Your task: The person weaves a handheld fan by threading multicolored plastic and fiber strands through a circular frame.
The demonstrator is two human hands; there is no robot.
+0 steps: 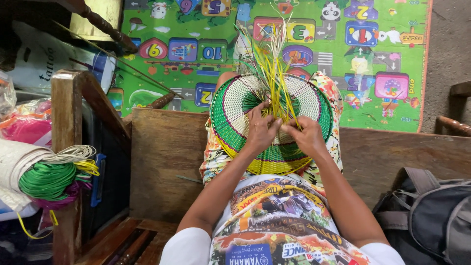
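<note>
Head view: strands (pixel 273 68) point away (upward in frame).

I see a round woven basket piece (pixel 230 113) made of thin plastic strips, green, white and yellow, a bit shiny and bumpy. Loose strips (pixel 271 59) stick up, smooth and glossy. The bench (pixel 167 157) is brown wood, dull and worn. The play mat (pixel 206 49) on the floor looks like soft foam, matt. The coils (pixel 51 179) are shiny plastic cord. The bag (pixel 436 211) is grey cloth.
</note>
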